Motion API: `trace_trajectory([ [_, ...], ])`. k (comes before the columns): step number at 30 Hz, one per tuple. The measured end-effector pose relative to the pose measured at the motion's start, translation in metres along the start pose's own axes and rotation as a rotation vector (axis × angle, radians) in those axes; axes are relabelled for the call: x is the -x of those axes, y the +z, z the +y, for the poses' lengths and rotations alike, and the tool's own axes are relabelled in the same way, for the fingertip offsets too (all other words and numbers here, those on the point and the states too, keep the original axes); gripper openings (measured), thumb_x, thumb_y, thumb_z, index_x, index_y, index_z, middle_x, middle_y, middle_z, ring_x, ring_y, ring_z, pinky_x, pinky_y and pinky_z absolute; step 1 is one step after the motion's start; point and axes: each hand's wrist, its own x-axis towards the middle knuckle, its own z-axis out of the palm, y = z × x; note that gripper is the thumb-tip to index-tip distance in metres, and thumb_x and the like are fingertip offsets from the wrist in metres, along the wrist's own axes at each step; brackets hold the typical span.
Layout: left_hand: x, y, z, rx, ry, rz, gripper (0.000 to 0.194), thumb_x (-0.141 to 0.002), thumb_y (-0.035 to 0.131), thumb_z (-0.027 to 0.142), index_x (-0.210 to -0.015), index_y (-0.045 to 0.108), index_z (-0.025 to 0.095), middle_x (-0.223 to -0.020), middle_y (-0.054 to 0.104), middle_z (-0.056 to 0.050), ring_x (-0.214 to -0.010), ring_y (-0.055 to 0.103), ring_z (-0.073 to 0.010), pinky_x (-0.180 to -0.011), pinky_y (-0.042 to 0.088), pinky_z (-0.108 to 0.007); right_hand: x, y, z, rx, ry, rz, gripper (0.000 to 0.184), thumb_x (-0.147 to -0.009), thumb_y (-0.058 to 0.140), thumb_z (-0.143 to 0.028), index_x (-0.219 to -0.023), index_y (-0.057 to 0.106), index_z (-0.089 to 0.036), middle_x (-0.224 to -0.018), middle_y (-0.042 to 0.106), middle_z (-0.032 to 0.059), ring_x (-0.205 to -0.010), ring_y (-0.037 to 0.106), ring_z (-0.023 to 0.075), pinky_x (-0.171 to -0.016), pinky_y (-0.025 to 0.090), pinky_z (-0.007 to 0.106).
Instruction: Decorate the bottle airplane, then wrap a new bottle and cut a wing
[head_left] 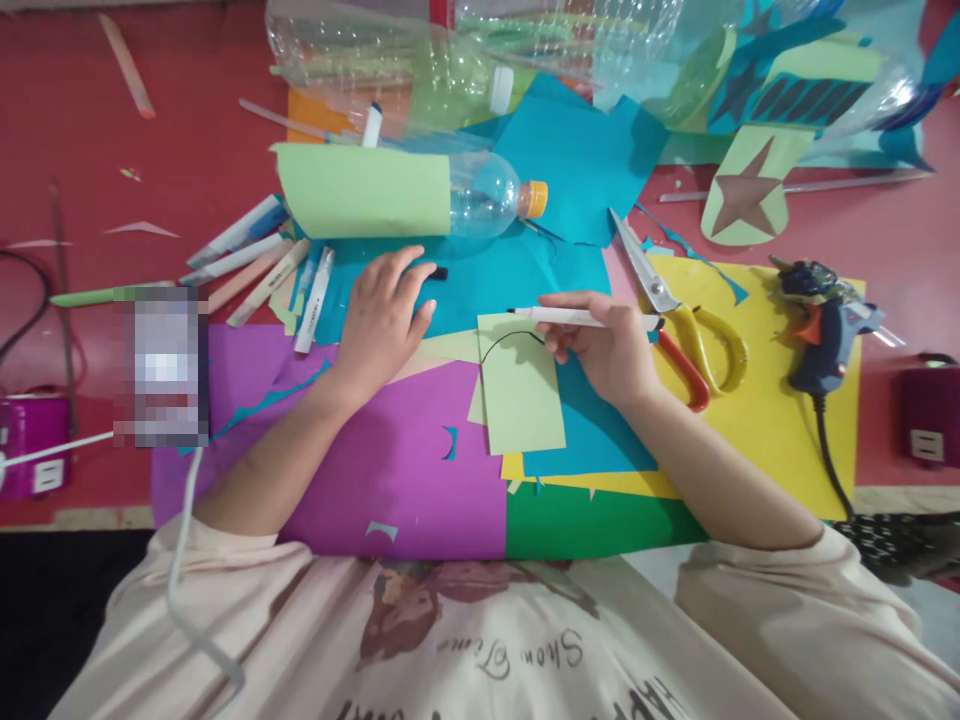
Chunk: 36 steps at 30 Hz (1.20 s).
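My right hand (604, 345) is closed on a white marker (581, 317) that lies sideways, tip to the left. The tip is at the upper edge of a light green paper rectangle (521, 395) that bears a curved black line. My left hand (386, 315) lies on the teal paper (487, 275) with its fingers curled. A small black cap (437, 272) sits at its fingertips; I cannot tell if the fingers grip it. A clear plastic bottle (487, 195) with an orange cap, wrapped in light green paper, lies just beyond the left hand.
Purple (375, 460), green and yellow paper sheets cover the red floor. Scissors (679, 320) with red and yellow handles and a blue glue gun (821, 320) lie to the right. Several markers (255, 265) lie to the left, by a phone. Large clear bottles (450, 50) and a green star cutout (746, 190) are farther off.
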Motion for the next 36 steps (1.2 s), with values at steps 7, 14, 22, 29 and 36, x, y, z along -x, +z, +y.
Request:
trace_trajectory([
  [7,0.003,0.003,0.004,-0.001,0.125,0.009,0.023,-0.096,0.043,0.026,-0.107,0.062,0.02,-0.099,0.065,-0.009,-0.091,0.06,-0.0251,-0.08,0.047,-0.037,-0.002,0.001,-0.003,-0.042,0.017,-0.025,0.023,-0.066,0.068,-0.041,-0.075,0.067,-0.02,-0.065,0.069,-0.0002,-0.05,0.058,0.0089,-0.04,0.042,0.019],
  [14,0.012,0.003,0.019,0.329,0.125,0.053,0.025,-0.098,0.041,0.027,-0.113,0.059,0.02,-0.1,0.059,-0.007,-0.098,0.059,-0.0199,-0.085,0.049,-0.033,0.0,0.0,0.0,-0.034,-0.068,-0.093,0.017,-0.069,0.072,-0.033,-0.078,0.065,-0.021,-0.067,0.069,-0.003,-0.052,0.059,0.0069,-0.042,0.044,0.017],
  [22,0.015,0.002,0.031,0.707,0.099,0.023,0.024,-0.098,0.041,0.038,-0.099,0.056,0.019,-0.096,0.061,-0.005,-0.094,0.061,-0.0147,-0.084,0.05,-0.027,0.002,0.0,0.006,-0.031,-0.179,-0.26,0.017,-0.076,0.073,-0.032,-0.087,0.065,-0.022,-0.074,0.069,-0.0028,-0.056,0.062,0.0063,-0.046,0.048,0.016],
  [29,0.018,0.002,0.03,0.843,-0.044,-0.102,0.033,-0.095,0.044,0.05,-0.101,0.056,0.02,-0.094,0.064,-0.004,-0.087,0.062,-0.0145,-0.079,0.049,-0.027,0.005,0.002,0.005,-0.016,-0.093,-0.21,0.02,-0.078,0.068,-0.039,-0.087,0.066,-0.021,-0.075,0.07,-0.0017,-0.056,0.063,0.0083,-0.047,0.049,0.019],
  [36,0.018,0.002,0.031,0.817,-0.03,-0.085,0.039,-0.093,0.044,0.055,-0.099,0.057,0.019,-0.091,0.064,-0.005,-0.084,0.061,-0.0151,-0.076,0.049,-0.028,0.006,0.001,0.007,0.117,-0.082,-0.2,0.021,-0.075,0.07,-0.037,-0.086,0.069,-0.019,-0.074,0.07,0.0001,-0.058,0.062,0.0102,-0.05,0.05,0.023],
])
